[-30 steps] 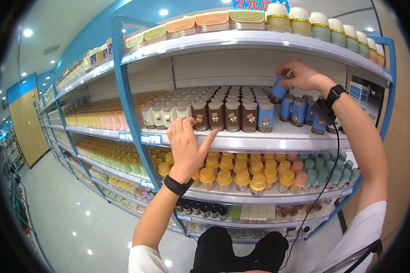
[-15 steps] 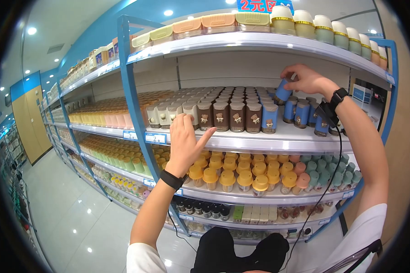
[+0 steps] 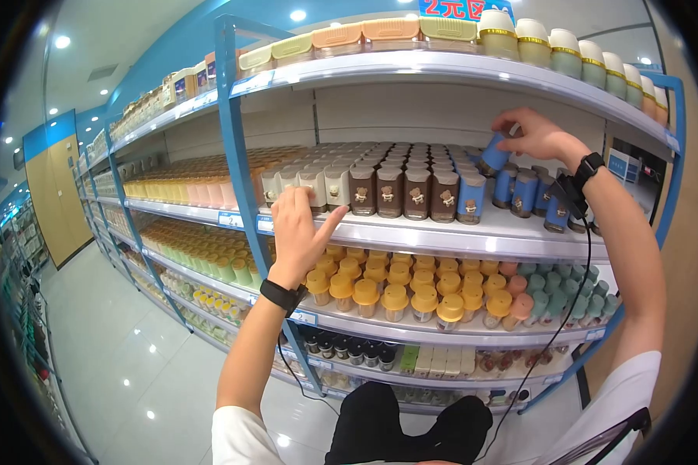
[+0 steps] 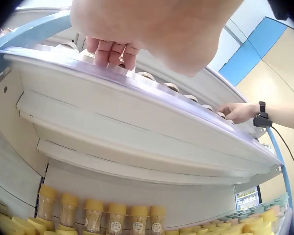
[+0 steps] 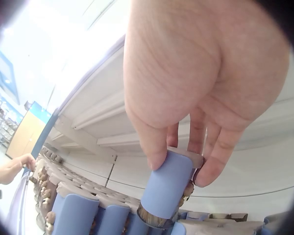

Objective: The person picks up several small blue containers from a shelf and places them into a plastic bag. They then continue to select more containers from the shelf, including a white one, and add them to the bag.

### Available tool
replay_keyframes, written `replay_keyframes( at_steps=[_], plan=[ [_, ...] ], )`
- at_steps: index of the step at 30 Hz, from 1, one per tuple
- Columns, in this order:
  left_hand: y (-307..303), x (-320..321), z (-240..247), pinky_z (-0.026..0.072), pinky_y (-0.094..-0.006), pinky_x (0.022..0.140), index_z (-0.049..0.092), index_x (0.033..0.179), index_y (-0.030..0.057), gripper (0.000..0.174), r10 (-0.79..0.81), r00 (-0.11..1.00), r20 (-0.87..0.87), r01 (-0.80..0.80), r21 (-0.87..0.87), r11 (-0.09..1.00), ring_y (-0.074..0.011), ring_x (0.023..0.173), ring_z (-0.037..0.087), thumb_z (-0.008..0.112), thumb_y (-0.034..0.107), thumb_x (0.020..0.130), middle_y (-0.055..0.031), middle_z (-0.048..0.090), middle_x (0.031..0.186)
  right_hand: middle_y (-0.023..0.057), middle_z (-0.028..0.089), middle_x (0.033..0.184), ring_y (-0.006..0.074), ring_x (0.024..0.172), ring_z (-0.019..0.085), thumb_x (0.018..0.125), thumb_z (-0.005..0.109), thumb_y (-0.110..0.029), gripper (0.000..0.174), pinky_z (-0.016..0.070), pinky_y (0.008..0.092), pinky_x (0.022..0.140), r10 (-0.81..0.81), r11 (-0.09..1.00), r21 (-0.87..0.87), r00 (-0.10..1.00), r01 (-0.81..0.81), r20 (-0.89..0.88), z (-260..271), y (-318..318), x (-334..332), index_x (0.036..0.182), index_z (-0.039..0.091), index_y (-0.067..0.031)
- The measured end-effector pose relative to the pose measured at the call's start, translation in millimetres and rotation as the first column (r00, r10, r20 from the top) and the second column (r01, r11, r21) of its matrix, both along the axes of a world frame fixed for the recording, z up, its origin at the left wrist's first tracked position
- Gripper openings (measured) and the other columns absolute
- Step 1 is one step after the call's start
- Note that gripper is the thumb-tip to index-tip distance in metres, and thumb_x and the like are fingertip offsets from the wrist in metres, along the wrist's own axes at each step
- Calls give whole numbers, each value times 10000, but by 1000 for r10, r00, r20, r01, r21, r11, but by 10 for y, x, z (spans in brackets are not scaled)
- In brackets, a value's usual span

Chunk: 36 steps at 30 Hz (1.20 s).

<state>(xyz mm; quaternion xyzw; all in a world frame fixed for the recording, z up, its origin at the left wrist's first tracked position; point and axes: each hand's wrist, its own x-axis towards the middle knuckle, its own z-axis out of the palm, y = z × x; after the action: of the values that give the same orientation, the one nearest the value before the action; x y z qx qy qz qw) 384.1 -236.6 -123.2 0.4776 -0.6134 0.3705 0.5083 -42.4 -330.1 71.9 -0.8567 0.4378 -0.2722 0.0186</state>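
In the head view the right hand (image 3: 533, 136) pinches a blue container (image 3: 493, 155) by its top, tilted, above the shelf and behind the front blue container (image 3: 471, 198). The right wrist view shows thumb and fingers around the grey lid of that blue container (image 5: 167, 186), its clear base low over neighbouring lids. My left hand (image 3: 298, 236) is at the shelf's front edge by the white containers (image 3: 336, 188), thumb spread and fingers extended. In the left wrist view the fingers (image 4: 116, 53) rest at the shelf lip; what they touch is partly hidden.
Brown bear containers (image 3: 416, 194) stand in rows left of the blue ones. More blue containers (image 3: 525, 192) stand loosely on the right. Yellow-lidded cups (image 3: 395, 298) fill the shelf below; an upper shelf (image 3: 411, 63) overhangs both hands. A cable (image 3: 554, 325) hangs from the right wrist.
The head view has shifted, so the shelves appear farther right. My left hand sits slightly farther left along the shelf edge. The right hand still holds the tilted blue container.
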Motion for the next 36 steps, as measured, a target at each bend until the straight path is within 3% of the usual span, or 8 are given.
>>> replay_keyframes(
  at_steps=[2, 8, 12, 14, 17, 21, 23, 36],
  plan=[
    [-28, 3, 9, 399, -442, 934, 607, 1020, -20, 564, -8, 1000, 16, 8, 23, 1000, -331, 988, 562, 756, 520, 958, -143, 584, 993, 132, 678, 1225, 188, 840, 685, 950, 778, -156, 417, 591, 346, 762, 4, 1000, -6, 1000, -4, -10, 4, -26, 5, 1326, 671, -12],
    [-1, 6, 6, 400, -449, 982, 584, 1092, -32, 579, 11, 1000, 6, -11, 109, 994, -336, 1025, 558, 760, 502, 955, -155, 570, 1057, 132, 681, 1202, 186, 791, 678, 944, 778, -139, 407, 584, 350, 743, 10, 1000, -14, 999, -10, -38, 11, -8, 64, 1313, 671, -5],
    [-17, 17, 12, 406, -454, 983, 585, 1097, -35, 604, -9, 1000, -19, 12, 149, 989, -345, 1023, 559, 760, 525, 953, -162, 561, 1046, 132, 682, 1196, 184, 791, 680, 942, 779, -139, 400, 581, 349, 739, 31, 999, -43, 998, -33, -61, 19, -44, 82, 1302, 672, 0],
    [-63, 25, -23, 408, -457, 985, 585, 1100, -36, 612, -4, 1000, 15, 2, 117, 993, -351, 1022, 559, 758, 532, 954, -166, 558, 1042, 148, 678, 1216, 249, 962, 687, 925, 808, -185, 406, 589, 369, 840, 0, 1000, -14, 999, -1, -48, 17, -31, 104, 1274, 689, -14],
    [-74, 33, -26, 410, -463, 992, 584, 1103, -37, 620, -2, 999, 40, -2, 92, 996, -360, 1024, 561, 756, 540, 955, -176, 553, 1036, 149, 684, 1227, 257, 994, 684, 922, 809, -200, 411, 581, 380, 870, -33, 999, -40, 997, 31, -74, 16, 8, 126, 1278, 695, -29],
    [-48, 34, -11, 411, -463, 999, 585, 1106, -36, 621, -14, 999, 29, 10, 128, 992, -368, 1037, 563, 759, 540, 950, -183, 557, 1045, 140, 685, 1216, 189, 823, 702, 941, 780, -144, 398, 587, 348, 747, 9, 997, -73, 995, -17, -103, -7, -73, 100, 1299, 676, -4],
    [-53, 47, -13, 403, -467, 1010, 585, 1109, -31, 616, -8, 999, 39, 3, 126, 992, -368, 1047, 560, 758, 538, 949, -181, 560, 1049, 157, 686, 1256, 267, 1041, 687, 919, 811, -220, 426, 576, 389, 889, -30, 999, -24, 998, 28, -59, -12, -51, 101, 1292, 700, -46],
    [15, 481, 25, 359, -451, 993, 591, 1105, 24, 494, 138, 989, 50, -140, 41, 989, -330, 1074, 518, 718, 482, 971, -126, 561, 1084, 156, 686, 1235, 227, 911, 719, 932, 795, -163, 408, 612, 361, 804, -38, 999, 25, 998, 39, -43, -8, 17, 88, 1293, 681, -9]
  ],
)
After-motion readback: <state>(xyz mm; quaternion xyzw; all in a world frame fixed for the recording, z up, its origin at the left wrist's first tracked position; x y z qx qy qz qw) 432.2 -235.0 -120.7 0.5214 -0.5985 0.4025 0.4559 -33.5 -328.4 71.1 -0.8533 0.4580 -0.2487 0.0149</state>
